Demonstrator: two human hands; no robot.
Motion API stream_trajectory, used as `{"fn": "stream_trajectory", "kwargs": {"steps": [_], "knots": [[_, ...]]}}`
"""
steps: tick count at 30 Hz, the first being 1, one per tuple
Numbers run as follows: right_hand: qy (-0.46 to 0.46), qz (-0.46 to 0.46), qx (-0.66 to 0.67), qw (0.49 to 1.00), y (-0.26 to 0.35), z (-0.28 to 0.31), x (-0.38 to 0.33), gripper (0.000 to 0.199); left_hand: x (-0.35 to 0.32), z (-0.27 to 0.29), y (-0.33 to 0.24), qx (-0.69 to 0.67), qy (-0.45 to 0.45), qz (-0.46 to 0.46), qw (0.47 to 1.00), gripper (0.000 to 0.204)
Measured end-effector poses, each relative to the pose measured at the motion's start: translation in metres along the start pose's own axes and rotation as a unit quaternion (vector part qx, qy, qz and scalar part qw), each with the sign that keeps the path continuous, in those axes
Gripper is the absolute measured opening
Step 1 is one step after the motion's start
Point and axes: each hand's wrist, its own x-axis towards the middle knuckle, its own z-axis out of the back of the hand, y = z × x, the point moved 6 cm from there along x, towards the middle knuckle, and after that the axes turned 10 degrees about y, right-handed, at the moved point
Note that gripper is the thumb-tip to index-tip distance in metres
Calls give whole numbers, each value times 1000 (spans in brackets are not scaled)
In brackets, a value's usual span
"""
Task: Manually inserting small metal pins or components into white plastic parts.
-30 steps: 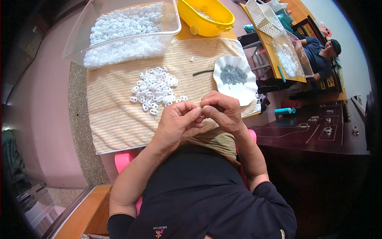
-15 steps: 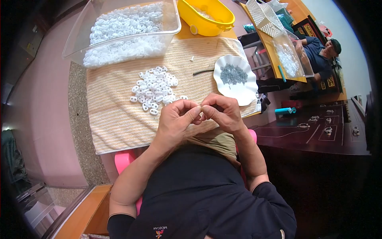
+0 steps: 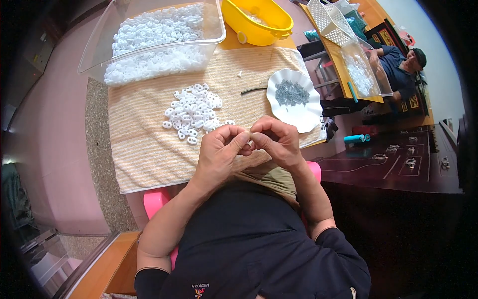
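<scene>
My left hand (image 3: 223,148) and my right hand (image 3: 277,142) meet over the near edge of the towel, thumbs and forefingers pinched tip to tip. Whatever they hold is hidden between the fingertips. Just beyond my left hand lies a loose pile of small white plastic pieces (image 3: 193,110), oval, with two holes each. To the right of the pile, past my right hand, a white scalloped plate (image 3: 304,118) bears a heap of small clear grey-blue pieces (image 3: 292,93).
A striped towel (image 3: 144,144) covers the table. At the back stand a clear tub (image 3: 149,62) full of white pieces and a yellow basin (image 3: 264,32). A thin dark rod (image 3: 254,90) lies beside the plate. Another person (image 3: 396,67) sits at a table on the right.
Almost nothing differs. Both hands stay pinched together in the same place, with my right hand shifted very slightly left.
</scene>
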Motion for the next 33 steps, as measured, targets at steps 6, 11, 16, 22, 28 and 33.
{"fn": "stream_trajectory", "kwargs": {"steps": [6, 11, 16, 22, 28, 33], "knots": [[-36, 3, -32, 999, 0, 12, -5, 10, 1, 3, 4, 8, -16, 12, 1000, 20], [-110, 16, -263, 958, 11, 44, -9, 8, 3, 7, 9, 15, -13, 14, 1000, 20], [-189, 20, -411, 891, 20, 75, -12, 10, 3, 7, 10, 19, -17, 23, 999, 20], [-182, 18, -455, 871, 28, 66, -10, 8, 3, 7, 11, 14, -29, 16, 999, 21], [-43, 25, -167, 985, 5, 10, -3, 13, 2, 7, 8, 24, -40, 9, 999, 21], [-55, 16, -93, 994, -5, -3, 0, 10, 2, 8, 6, 41, -56, 19, 997, 20]]}}
